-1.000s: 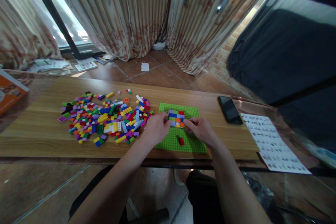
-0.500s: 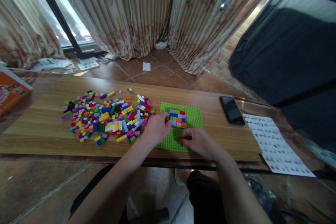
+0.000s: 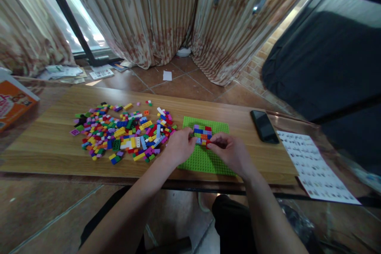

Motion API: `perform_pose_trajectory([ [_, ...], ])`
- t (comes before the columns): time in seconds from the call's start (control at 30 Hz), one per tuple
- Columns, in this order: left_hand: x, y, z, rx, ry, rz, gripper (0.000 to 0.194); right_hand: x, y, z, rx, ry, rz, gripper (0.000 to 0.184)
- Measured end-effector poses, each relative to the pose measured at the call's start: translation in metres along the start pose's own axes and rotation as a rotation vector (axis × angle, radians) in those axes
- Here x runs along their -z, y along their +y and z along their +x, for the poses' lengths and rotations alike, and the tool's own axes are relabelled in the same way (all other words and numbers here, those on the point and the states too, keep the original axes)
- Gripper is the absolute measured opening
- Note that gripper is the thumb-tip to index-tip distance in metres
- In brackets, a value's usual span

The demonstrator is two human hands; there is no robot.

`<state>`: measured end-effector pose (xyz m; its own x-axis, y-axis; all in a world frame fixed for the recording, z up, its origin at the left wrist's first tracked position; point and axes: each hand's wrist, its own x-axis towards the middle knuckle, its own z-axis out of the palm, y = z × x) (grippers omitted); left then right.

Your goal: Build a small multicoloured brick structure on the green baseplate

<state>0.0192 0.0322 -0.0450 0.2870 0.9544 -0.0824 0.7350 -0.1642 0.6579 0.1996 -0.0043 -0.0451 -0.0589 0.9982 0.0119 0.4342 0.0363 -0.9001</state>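
A small patchwork block of toy bricks (image 3: 203, 132) in purple, blue, red and orange is over the green baseplate (image 3: 205, 162); I cannot tell whether it is fixed to the plate. My left hand (image 3: 180, 145) is closed, its thumb and forefinger gripping the block's left edge. Between the thumb and fingers of my right hand (image 3: 231, 151) is a red toy brick (image 3: 208, 142), at the block's near right corner. The right fingertips partly cover this brick and that corner.
A wide heap of loose toy bricks (image 3: 110, 135) lies left of the baseplate on the wooden board (image 3: 53, 143). To the right are a black phone (image 3: 264, 126) and a printed sheet (image 3: 312, 164). An orange box (image 3: 14, 101) is at the far left.
My right hand has moved up from the near part of the baseplate to the block's near right corner, where a red brick now shows in its fingers. My left hand stays at the block.
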Motion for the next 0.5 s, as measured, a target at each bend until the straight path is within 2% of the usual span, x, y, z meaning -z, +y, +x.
perform_pose_trajectory([
  [0.1, -0.0009, -0.0015, -0.0003, -0.012, 0.009, 0.004, 0.023, -0.0042, 0.0003, 0.0004, 0.072, 0.068, -0.142, 0.008],
  [0.3, 0.0011, -0.0017, -0.0017, -0.01, 0.007, 0.017, 0.023, -0.0022, 0.0034, 0.0022, 0.182, 0.144, -0.17, 0.015],
  [0.5, 0.0005, -0.0035, -0.0013, -0.019, 0.022, -0.016, 0.024, -0.0019, 0.0036, 0.0021, 0.176, 0.145, -0.172, 0.01],
])
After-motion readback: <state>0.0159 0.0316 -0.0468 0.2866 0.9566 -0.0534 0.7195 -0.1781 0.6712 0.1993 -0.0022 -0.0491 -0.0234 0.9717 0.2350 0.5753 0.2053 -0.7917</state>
